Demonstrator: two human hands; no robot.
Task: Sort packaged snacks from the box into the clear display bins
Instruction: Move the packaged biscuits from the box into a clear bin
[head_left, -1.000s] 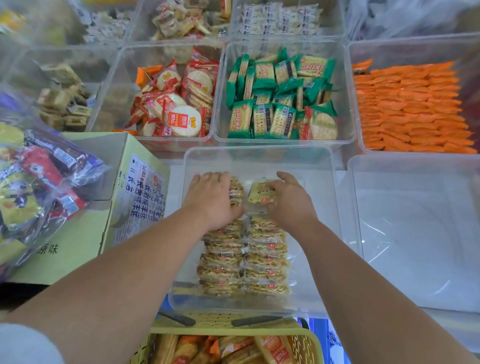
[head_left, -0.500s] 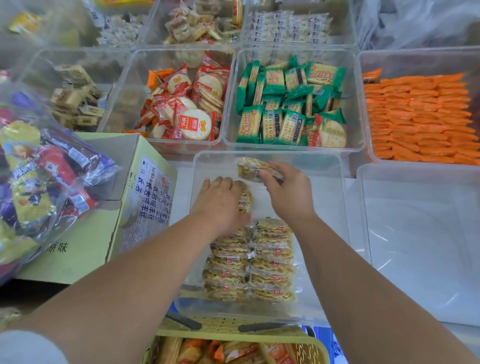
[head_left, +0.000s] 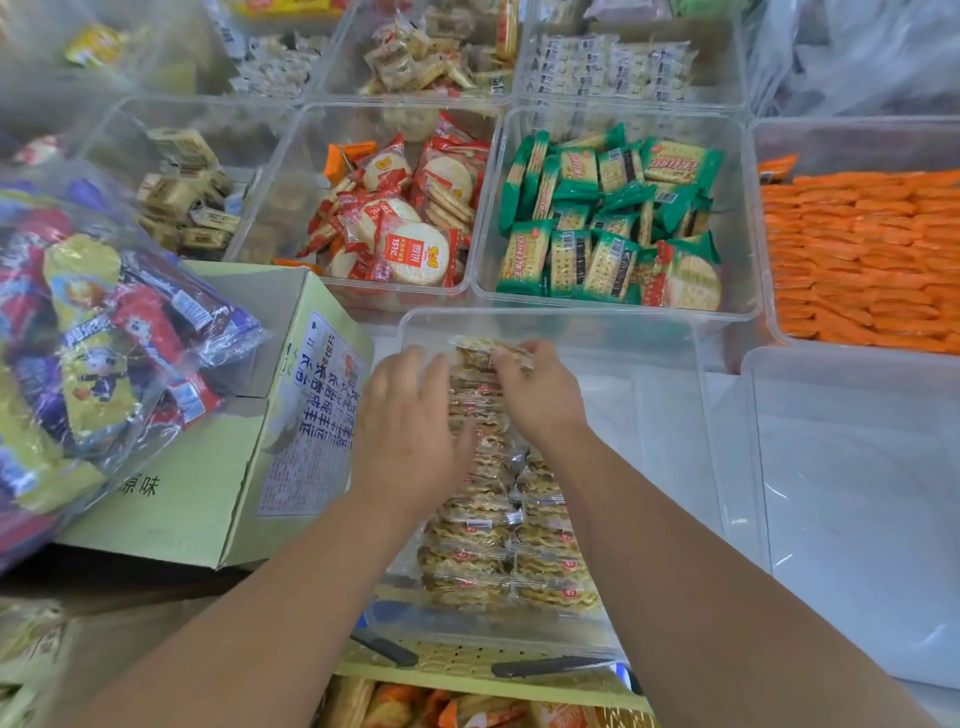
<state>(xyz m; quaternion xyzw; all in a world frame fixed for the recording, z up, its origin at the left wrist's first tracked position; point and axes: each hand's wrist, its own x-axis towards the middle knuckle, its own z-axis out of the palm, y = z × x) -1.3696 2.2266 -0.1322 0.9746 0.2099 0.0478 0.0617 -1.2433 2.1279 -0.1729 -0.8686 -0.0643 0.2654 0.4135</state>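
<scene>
A clear display bin (head_left: 670, 426) in front of me holds two rows of clear-wrapped golden cracker packets (head_left: 498, 551). My right hand (head_left: 540, 395) pinches one cracker packet (head_left: 480, 351) at the far end of the left row. My left hand (head_left: 405, 431) lies with straight fingers against the left side of that row. The pale green cardboard box (head_left: 208, 467) stands just left of the bin.
Behind are bins of red rice-cracker packs (head_left: 405, 223), green cracker packs (head_left: 608, 228) and orange packets (head_left: 862, 260). An empty clear bin (head_left: 857, 493) sits at right. A bag of mixed snacks (head_left: 93, 353) lies on the box. A yellow basket (head_left: 467, 670) with snacks is below.
My right hand lifted a packet from the right row, carried it leftward and set it at the far end of the left row. My left hand slid forward along that row.
</scene>
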